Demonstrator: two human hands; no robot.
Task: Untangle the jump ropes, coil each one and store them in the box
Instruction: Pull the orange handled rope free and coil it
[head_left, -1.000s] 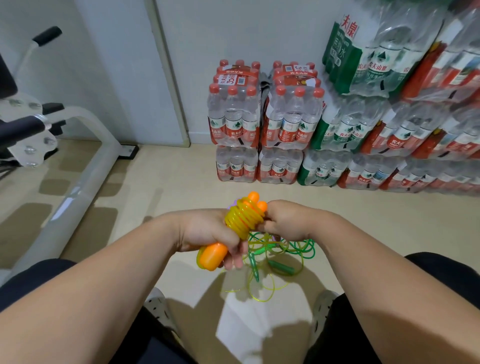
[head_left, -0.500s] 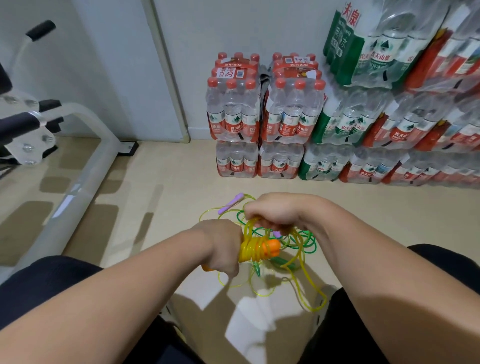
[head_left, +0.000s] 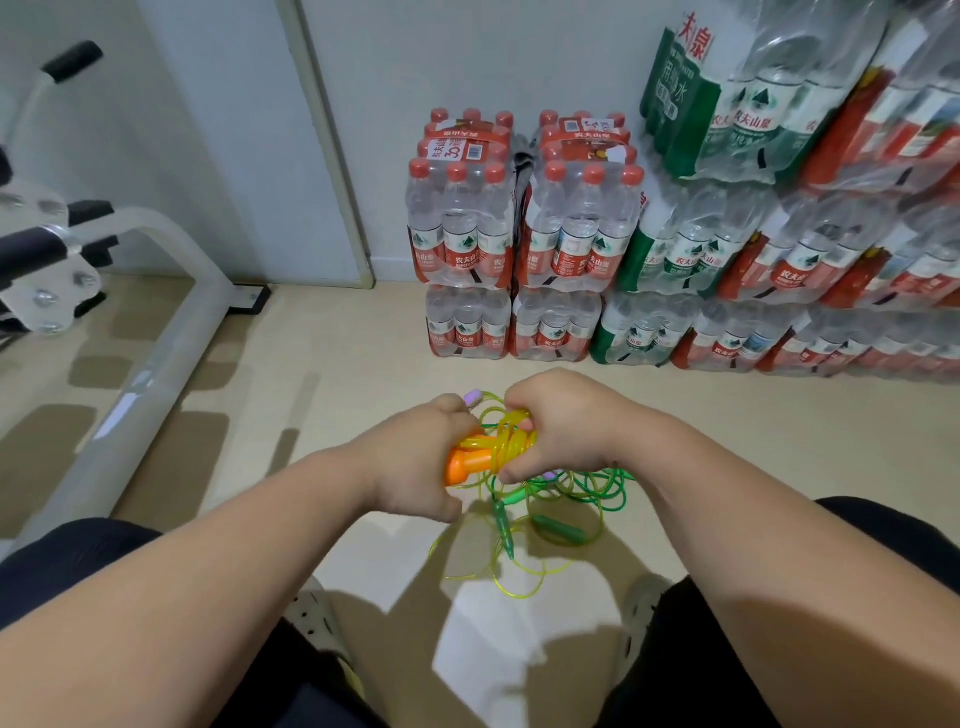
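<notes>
Between curled fingers (head_left: 522, 467), yellow jump rope (head_left: 506, 441)

The place looks like a back room used for both storage and exercise. Shrink-wrapped packs of red-capped plastic water bottles (head_left: 519, 234) are stacked high against a plain white wall (head_left: 467, 52). A pale grey metal exercise machine with black padded grips (head_left: 156, 322) stands on the beige tiled floor (head_left: 337, 338).

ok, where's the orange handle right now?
Head view, centre: the orange handle is gripped in the left hand, yellow rope wound round it, the right hand holding those coils on its right.
</notes>
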